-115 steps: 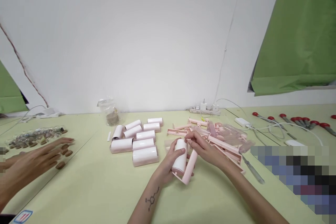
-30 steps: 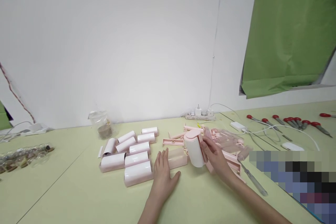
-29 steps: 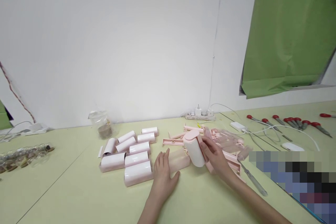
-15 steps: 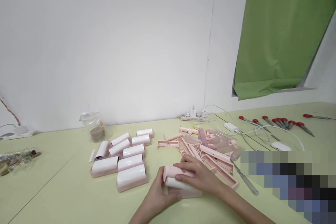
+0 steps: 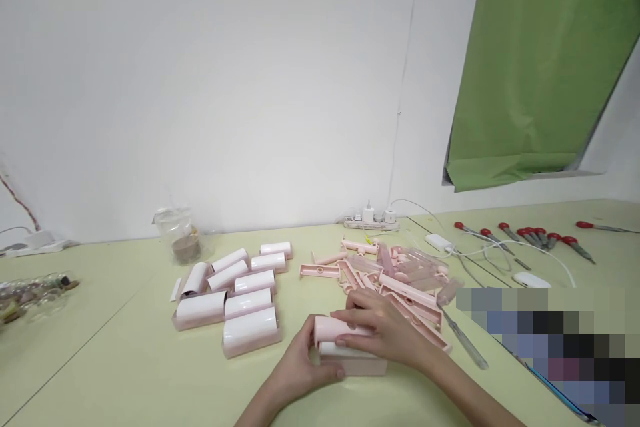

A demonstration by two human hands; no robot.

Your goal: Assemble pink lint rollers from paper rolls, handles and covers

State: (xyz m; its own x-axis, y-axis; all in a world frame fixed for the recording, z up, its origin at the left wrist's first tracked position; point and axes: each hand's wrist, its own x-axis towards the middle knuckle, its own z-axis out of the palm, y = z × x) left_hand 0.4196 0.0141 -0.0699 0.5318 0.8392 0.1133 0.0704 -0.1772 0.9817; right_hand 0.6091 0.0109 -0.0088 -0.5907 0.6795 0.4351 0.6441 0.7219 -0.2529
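A curved pink plastic piece (image 5: 327,329) lies over a white roll (image 5: 329,349) set in a pale pink box (image 5: 363,366) on the table, just left of the pink parts pile. My left hand (image 5: 306,360) is closed around the left end of the box and the pink piece, its thumb along the box's front side. From above, my right hand (image 5: 383,328) grips the pink piece, with bent fingers over its top and front. The right end is hidden behind that hand. To the left, several white rolls in pale pink boxes (image 5: 251,331) stand grouped together.
Behind my right hand lies a pile of pink plastic parts (image 5: 410,290). A screwdriver (image 5: 467,340) rests beside it. Further right are white cables, a white adapter (image 5: 531,279) and several red-handled tools (image 5: 577,248). A power strip (image 5: 371,223) and a plastic bag (image 5: 184,240) sit near the wall.
Both hands keep hold of the same stacked pieces and have barely moved. The view has shifted slightly, and the box's front side shows a little more clearly.
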